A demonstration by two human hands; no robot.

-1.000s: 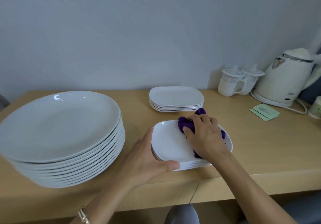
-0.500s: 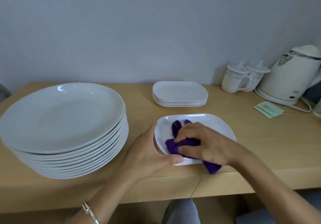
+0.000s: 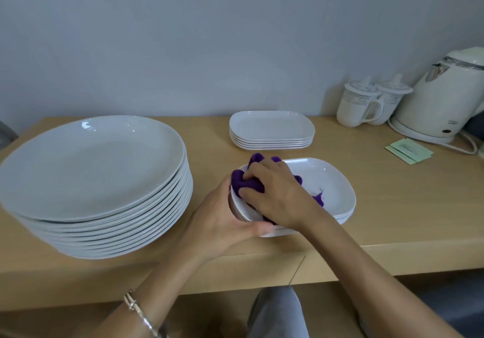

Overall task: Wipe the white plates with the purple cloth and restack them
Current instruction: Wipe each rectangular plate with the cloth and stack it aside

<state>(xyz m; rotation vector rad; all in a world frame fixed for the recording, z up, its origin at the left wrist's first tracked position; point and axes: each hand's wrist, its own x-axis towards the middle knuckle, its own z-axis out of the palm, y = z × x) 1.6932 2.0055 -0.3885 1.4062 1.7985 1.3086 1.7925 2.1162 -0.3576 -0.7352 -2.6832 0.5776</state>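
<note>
A small stack of white rectangular plates (image 3: 332, 188) sits near the table's front edge. My right hand (image 3: 277, 193) presses a bunched purple cloth (image 3: 245, 181) onto the left part of the top plate, fingers curled round the cloth. My left hand (image 3: 225, 222) grips the stack's left front corner, thumb along the front rim. A second stack of white rectangular plates (image 3: 272, 129) stands farther back. A tall stack of large round white plates (image 3: 91, 170) fills the left side.
Two lidded white mugs (image 3: 366, 104) and a white electric kettle (image 3: 442, 101) with its cord stand at the back right. Green paper packets (image 3: 408, 151) lie in front of the kettle. The wooden table's front edge (image 3: 392, 256) runs just below the near stack.
My right hand has swept the purple cloth from the plate's far side to its front, then up to the left end. My left hand kept its hold on the stack.
</note>
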